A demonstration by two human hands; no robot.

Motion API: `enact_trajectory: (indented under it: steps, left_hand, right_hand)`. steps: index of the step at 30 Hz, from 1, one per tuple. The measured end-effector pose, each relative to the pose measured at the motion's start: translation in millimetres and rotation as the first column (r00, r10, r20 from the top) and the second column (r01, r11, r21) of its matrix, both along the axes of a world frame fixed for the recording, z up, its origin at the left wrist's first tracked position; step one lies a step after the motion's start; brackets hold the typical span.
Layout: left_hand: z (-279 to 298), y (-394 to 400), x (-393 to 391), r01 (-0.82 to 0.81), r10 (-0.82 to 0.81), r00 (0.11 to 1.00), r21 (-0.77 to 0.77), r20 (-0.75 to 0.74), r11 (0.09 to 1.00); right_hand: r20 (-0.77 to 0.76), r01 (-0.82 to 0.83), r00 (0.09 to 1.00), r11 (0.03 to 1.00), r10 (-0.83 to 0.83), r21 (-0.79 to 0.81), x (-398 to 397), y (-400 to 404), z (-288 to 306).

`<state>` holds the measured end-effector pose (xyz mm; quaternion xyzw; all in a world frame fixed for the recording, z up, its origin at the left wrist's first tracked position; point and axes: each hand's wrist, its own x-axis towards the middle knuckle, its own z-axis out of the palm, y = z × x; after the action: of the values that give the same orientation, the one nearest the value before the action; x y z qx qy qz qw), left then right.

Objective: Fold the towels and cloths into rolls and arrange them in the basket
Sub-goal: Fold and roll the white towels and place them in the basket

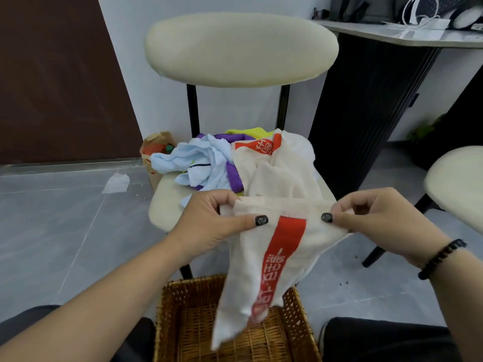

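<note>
A cream towel (pixel 264 270) with a red lettered stripe hangs in the air over the wicker basket (pixel 183 325), its long axis running from 12 down toward 7 o'clock, its top edge stretched level from 9 to 3 o'clock. The left hand (pixel 209 220) pinches the top left corner between thumb and curled fingers; the right hand (pixel 371 218) pinches the top right corner the same way. The towel's lower end dangles inside the basket's open mouth, which lies at 6 o'clock between the person's knees. At 12 o'clock, just beyond the hands, a chair (pixel 240 48) seat carries a heap of cloths (pixel 209 163): light blue, purple, yellow and another cream one. A second chair (pixel 457 184) edges in at 3 o'clock, a dark table (pixel 392 35) at 1 o'clock.
</note>
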<state>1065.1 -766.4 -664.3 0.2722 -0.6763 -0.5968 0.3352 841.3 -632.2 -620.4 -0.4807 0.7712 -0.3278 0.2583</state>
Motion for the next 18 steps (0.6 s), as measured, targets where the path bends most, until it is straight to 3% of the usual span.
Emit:
enact_trajectory:
  steps: [3, 5, 8, 10, 15, 18]
  left_hand:
    - [1.6, 3.4, -0.1, -0.010, 0.018, 0.997, -0.115, 0.073, 0.993]
    - [1.4, 4.9, -2.0, -0.007, 0.022, 0.995, -0.150, 0.098, 0.989]
    - [0.6, 5.4, -4.1, 0.004, 0.016, 0.990, -0.147, 0.138, 0.989]
    - [1.6, 6.3, -5.2, 0.025, -0.003, 0.982, -0.112, 0.191, 0.993]
    - [1.9, 9.9, -9.1, 0.018, 0.014, 0.965, -0.123, 0.262, 0.992]
    - [-1.6, 10.5, -7.1, 0.090, -0.062, 0.956, -0.084, 0.288, 0.992]
  right_hand:
    - [-0.237, 0.013, 0.972, 0.999, -0.002, 0.046, 11.3, -5.6, -9.4]
    - [-0.365, -0.001, 0.931, 0.998, -0.019, -0.056, 22.3, -10.9, -16.3]
    - [-0.200, -0.120, 0.978, 0.949, 0.063, -0.291, 40.5, -17.5, -19.5]
    - [-0.099, -0.199, 0.980, 0.909, 0.174, -0.365, 53.3, -21.0, -21.8]
    - [-0.080, -0.228, 0.974, 0.894, 0.214, -0.386, 66.6, -32.1, -30.0]
    - [-0.096, -0.247, 0.969, 0.909, 0.228, -0.335, 68.3, -35.7, -29.2]
